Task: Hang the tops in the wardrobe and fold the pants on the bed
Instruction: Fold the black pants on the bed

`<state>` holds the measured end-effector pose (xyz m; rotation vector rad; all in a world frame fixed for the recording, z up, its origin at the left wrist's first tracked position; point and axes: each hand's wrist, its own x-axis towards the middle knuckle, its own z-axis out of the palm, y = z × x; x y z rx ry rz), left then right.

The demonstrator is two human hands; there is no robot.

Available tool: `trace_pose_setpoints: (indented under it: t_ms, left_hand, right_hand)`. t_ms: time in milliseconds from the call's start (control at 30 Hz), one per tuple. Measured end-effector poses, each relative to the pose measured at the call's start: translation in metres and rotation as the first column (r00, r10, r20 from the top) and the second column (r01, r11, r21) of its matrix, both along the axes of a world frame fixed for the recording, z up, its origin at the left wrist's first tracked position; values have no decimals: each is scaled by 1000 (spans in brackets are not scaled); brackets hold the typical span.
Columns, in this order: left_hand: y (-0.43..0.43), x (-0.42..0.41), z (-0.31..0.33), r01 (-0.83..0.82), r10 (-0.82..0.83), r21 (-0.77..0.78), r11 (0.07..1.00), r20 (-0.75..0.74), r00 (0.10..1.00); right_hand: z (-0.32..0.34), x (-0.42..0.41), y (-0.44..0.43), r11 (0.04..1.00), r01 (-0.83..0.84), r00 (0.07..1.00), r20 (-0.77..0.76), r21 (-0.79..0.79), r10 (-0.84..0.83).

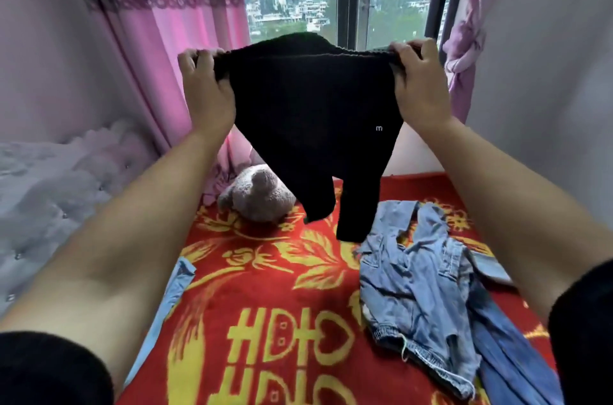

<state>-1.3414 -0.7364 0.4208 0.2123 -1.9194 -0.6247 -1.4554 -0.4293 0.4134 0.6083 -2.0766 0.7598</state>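
Both arms reach out straight over the bed [265, 272], whose red and gold cover carries a rumpled denim heap [424, 298] on the right. The black pants [311, 126] hang in the air between the left hand [205, 89] and right hand [418, 82], fingers [195, 56] curled tight on each waistband corner. A plush toy [258, 195] lies by the curtain [185, 39].

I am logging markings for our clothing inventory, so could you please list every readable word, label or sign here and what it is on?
"m": small white mark on the black pants, gripped at the waistband by the left hand and right hand.
Large yellow sign on the red bedspread: resembles a stylised double-happiness character, lower part cut off by the frame.
Denim clothes: no label readable.
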Motion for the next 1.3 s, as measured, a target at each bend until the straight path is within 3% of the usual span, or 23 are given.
trace_pose_setpoints:
  t_ms: [133,267,333,400,533,733,867,967,1100,1200,1300]
  left_hand:
    - [0,15,-61,-5,5,1,1000,147,989]
    - [1,45,-170,54,-41,-25,998,365,930]
    - [3,66,-232,63,-27,-45,997,560,828]
    - [8,91,-292,86,-16,-55,995,750,661]
    - [24,151,-405,133,11,-65,989,927,374]
    - [53,249,-540,365,236,-235,901,971,43]
    - [77,300,-610,458,298,-179,871,932,-204]
    - [89,318,-644,484,312,-161,860,917,-249]
    - [102,335,-692,429,322,-211,878,924,-204]
    - [114,352,-725,442,307,-145,885,897,-320]
    - [128,357,-745,369,227,-50,928,863,-452]
  right_hand:
    - [-60,18,11,996,8,992,124,92,-19]
    - [-161,48,22,977,-22,919,389,212,-63]
    - [-220,69,30,954,-61,847,521,294,-107]
    - [-280,93,37,917,-113,759,629,382,-168]
    - [-399,154,54,878,-202,586,772,435,-248]
    - [-539,254,75,691,-431,431,805,580,-406]
    - [-607,307,84,576,-566,320,801,590,-507]
    - [-639,327,89,530,-600,316,786,599,-531]
    - [-676,345,103,601,-497,338,777,626,-531]
    - [-708,361,115,544,-528,305,743,652,-596]
    - [-728,363,118,507,-631,189,750,587,-634]
